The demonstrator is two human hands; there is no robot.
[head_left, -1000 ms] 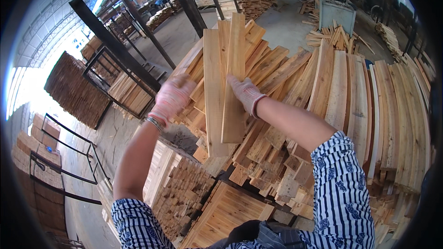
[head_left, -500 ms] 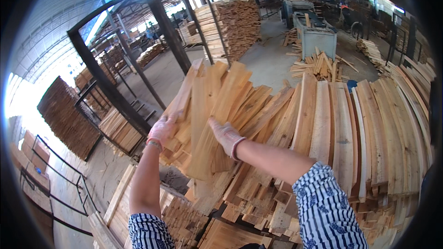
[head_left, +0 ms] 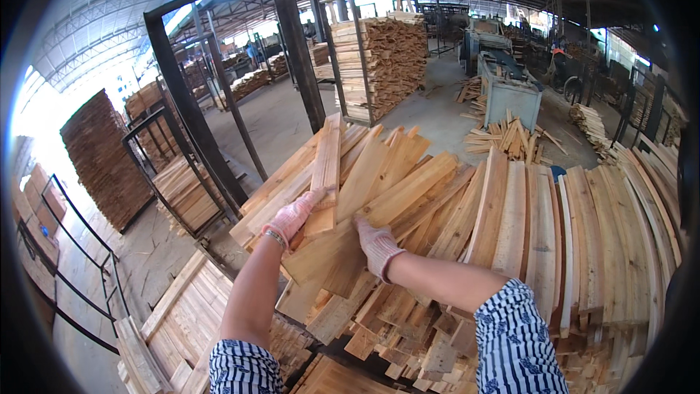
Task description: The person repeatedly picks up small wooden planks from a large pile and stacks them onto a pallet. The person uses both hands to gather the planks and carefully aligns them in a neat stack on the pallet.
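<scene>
My left hand (head_left: 293,220), in a pale pink work glove, grips a narrow wooden board (head_left: 327,168) that points away from me over the pile. My right hand (head_left: 378,246), gloved too, holds the near right edge of a wider board (head_left: 408,193) slanting from lower left to upper right. Its thumb shows at the edge; the other fingers are mostly hidden. Under and around both hands lie loose boards (head_left: 394,157), fanned at mixed angles on a stack. The lower end of the left-hand board overlaps the wider one.
To the right, long boards (head_left: 539,226) stand side by side in a row. A black metal frame (head_left: 182,102) rises at left. Lower left lies another board stack (head_left: 193,299). Farther back are a tall stack (head_left: 386,66), a grey-blue machine (head_left: 510,91) and scrap wood (head_left: 507,138) on the floor.
My left hand has moved right, bringing its narrow board across the pile. The right-hand board has swung from steep to a flatter rightward slant. The whole view has shifted slightly.
</scene>
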